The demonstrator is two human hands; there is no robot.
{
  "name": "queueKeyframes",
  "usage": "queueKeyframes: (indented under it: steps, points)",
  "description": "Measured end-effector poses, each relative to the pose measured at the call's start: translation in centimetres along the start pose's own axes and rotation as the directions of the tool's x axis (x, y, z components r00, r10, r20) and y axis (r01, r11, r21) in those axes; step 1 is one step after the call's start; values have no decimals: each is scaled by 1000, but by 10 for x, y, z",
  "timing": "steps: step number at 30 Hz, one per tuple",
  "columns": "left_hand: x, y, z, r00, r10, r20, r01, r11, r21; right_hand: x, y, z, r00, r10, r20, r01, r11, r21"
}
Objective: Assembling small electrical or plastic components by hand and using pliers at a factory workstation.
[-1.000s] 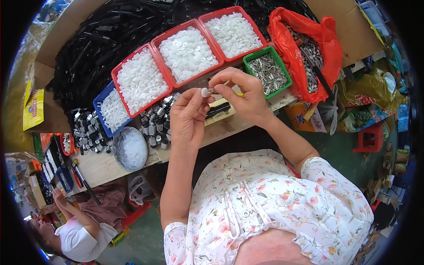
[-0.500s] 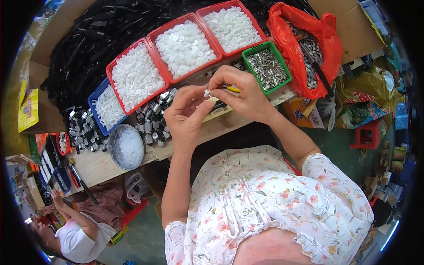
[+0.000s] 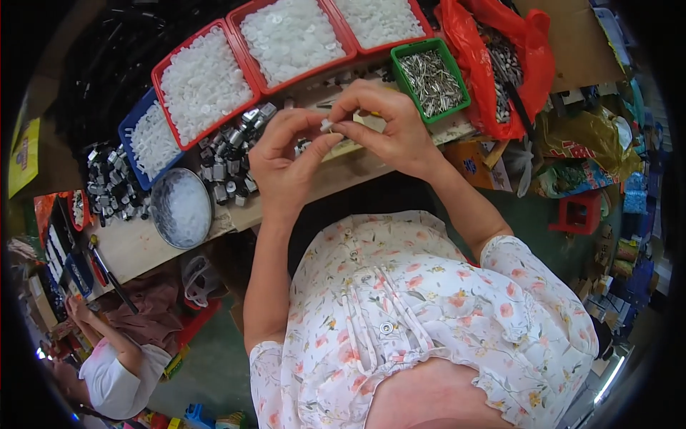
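Observation:
Both my hands meet above the near edge of the workbench (image 3: 336, 170). Between thumb and index finger, my left hand (image 3: 286, 156) pinches a small white plastic piece (image 3: 326, 126). From the other side, my right hand (image 3: 389, 129) closes thumb and forefinger on the same piece. A thin, pale sliver shows just below it, too small to name. Something yellow (image 3: 366, 113) shows behind my right fingers; whether they touch it is hidden. Left of my left hand lies a pile of metal-and-black parts (image 3: 230, 159). Beyond my right hand sits a green tray (image 3: 450, 111) of metal pins.
Red trays (image 3: 254, 100) of white plastic pieces line the back, before a heap of black parts (image 3: 107, 86). At left are a blue tray (image 3: 168, 167) and a metal bowl (image 3: 158, 219). A red bag (image 3: 461, 43) stands right; a co-worker (image 3: 118, 375) sits lower left.
The whole view has shifted, so the bench and trays appear higher and further left. My hands stay together at the white piece; the yellow thing is now mostly hidden behind my right fingers.

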State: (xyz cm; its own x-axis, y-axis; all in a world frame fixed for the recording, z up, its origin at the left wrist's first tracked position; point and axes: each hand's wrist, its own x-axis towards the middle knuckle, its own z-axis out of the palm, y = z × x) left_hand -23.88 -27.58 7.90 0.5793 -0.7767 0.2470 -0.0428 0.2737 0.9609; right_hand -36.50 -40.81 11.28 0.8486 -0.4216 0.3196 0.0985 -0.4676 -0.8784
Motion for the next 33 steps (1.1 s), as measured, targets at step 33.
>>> queueKeyframes:
  steps: [33]
  points:
    - [-24, 1, -16, 978, 204, -47, -133, 780, 611, -7, 16, 14, 984, -155, 84, 176, 902, -394]
